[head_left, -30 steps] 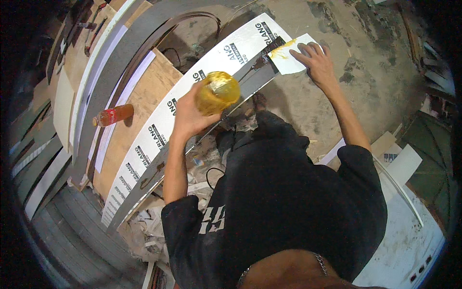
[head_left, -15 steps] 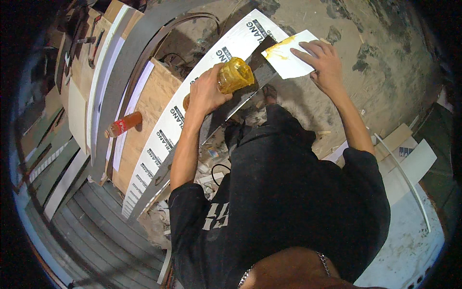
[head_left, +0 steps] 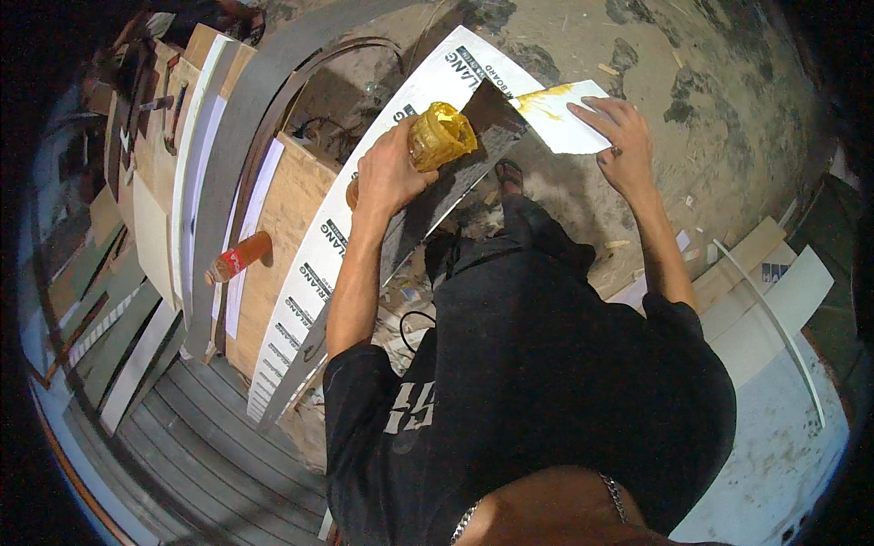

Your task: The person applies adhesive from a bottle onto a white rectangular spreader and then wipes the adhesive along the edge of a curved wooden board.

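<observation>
My left hand (head_left: 390,173) is closed round a clear plastic container (head_left: 443,136) coated with yellow glue, its open mouth tilted to the right. The container is over a long white printed board (head_left: 314,246), beside its dark grey strip (head_left: 455,162). In my right hand (head_left: 621,146) is a stiff white sheet (head_left: 572,123), gripped by its right edge between fingers and thumb. Yellow glue is smeared along the sheet's upper left part. The sheet's left corner is close to the far end of the dark strip; whether they touch I cannot tell.
A bottle of orange-brown liquid (head_left: 241,257) lies on a wooden panel (head_left: 291,196) at the left. Beyond it are curved boards (head_left: 196,155) and hand tools (head_left: 175,118). Offcuts (head_left: 751,300) and a pale blue sheet (head_left: 765,437) lie at the right. My foot (head_left: 510,171) rests on the dirty floor.
My right hand has moved the white sheet slightly right, and the sheet has turned. The container in my left hand has tipped slightly. The whole view has shifted a little.
</observation>
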